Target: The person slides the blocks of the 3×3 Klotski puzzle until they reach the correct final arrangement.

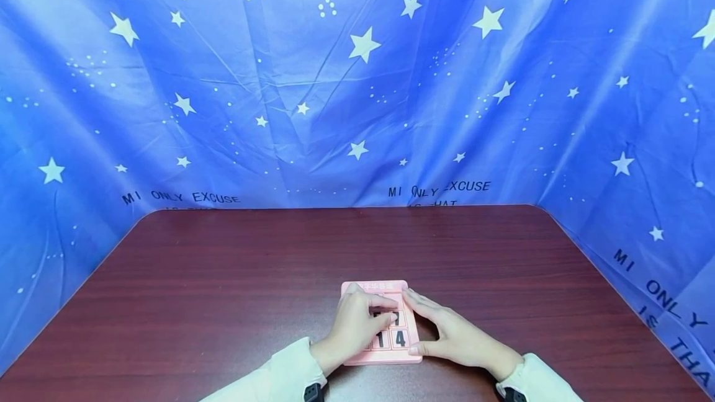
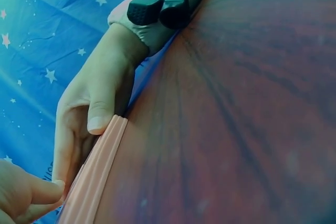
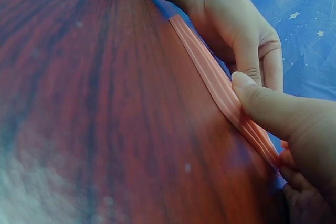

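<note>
A pink number slide puzzle (image 1: 385,357) lies flat on the table, with dark digits on its square tiles; a 1 and a 4 read clearly in the lower row. My left hand (image 1: 353,321) reaches over its left side, thumb and index finger touching the tiles at the right and hiding several others. Along the right edge, my right hand (image 1: 466,335) grips the frame, thumb near the lower corner and fingers near the upper one. In the right wrist view, the right thumb (image 3: 268,106) presses against the ridged pink side (image 3: 210,77).
The dark reddish wooden table (image 1: 234,265) extends beyond and to both sides of the puzzle. Blue cloth (image 1: 313,79) printed with white stars and lettering hangs behind and beside it. Black devices (image 1: 313,392) sit on both wrists, over pale sleeves.
</note>
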Motion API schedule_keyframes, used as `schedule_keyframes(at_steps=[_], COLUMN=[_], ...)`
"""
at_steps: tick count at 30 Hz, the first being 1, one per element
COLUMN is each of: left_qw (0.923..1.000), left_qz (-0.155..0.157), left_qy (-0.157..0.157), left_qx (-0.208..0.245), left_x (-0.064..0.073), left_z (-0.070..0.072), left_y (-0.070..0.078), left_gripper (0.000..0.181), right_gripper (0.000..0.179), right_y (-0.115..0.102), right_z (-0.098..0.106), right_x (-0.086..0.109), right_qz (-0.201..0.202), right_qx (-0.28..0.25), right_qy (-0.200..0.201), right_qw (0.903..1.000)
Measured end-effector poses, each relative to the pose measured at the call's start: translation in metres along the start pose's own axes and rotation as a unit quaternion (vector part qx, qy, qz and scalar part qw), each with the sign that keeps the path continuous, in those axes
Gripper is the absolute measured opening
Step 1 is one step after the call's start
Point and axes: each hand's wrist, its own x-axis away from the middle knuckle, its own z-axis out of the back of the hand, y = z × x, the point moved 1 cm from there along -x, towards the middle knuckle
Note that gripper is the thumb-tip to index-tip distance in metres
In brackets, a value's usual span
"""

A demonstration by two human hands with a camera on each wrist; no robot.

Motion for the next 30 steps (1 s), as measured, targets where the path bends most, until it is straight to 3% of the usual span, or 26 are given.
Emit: schedule_keyframes(at_steps=[7,14,21,30], left_qw=[0.9998,0.9999,0.9983,0.9971], left_qz=[0.007,0.016,0.058,0.070], left_qy=[0.017,0.003,-0.005,-0.022], left_qx=[-0.009,-0.001,0.010,0.021], left_x=[-0.007,-0.015,-0.023,-0.024], left_z=[0.008,0.017,0.022,0.022], left_y=[-0.007,-0.017,-0.030,-0.032], left_gripper=[0.016,0.020,0.022,0.024], right_gripper=[0.080,0.079,0.080,0.081], right_y=[0.001,0.002,0.001,0.001], right_z=[-0.001,-0.002,-0.002,-0.002], right_x=[0.000,0.000,0.000,0.000], right_qz=[0.011,0.013,0.014,0.011], right_qx=[0.005,0.005,0.001,0.006], right_qy=[0.005,0.009,0.010,0.010], right_qw=[0.9999,0.9999,0.9999,0.9999])
